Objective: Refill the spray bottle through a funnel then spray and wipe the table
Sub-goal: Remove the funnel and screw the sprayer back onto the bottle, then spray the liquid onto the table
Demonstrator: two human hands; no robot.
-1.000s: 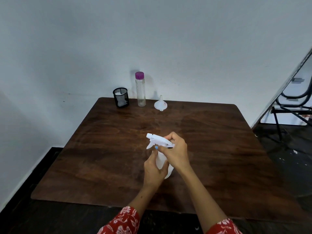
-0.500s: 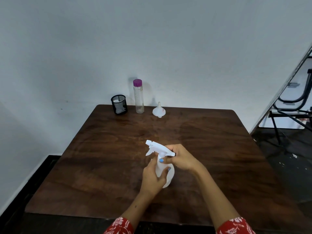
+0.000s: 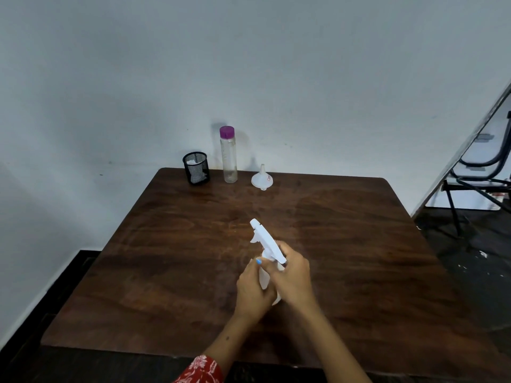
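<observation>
While my left hand [image 3: 253,288] wraps the white spray bottle [image 3: 265,276] standing mid-table [image 3: 171,258], my right hand [image 3: 291,275] grips its trigger head [image 3: 265,239] — nozzle pointing away and left. Along the far edge I see the funnel [image 3: 261,178], a purple-capped bottle [image 3: 228,157] and a mesh cup [image 3: 196,171] — all untouched.

Honestly nothing readable here. The only thing close is a small red-edged sticker on the white funnel [image 3: 262,180] near the far edge of the table [image 3: 171,272], and whatever's printed on it is way too tiny and blurry.
</observation>
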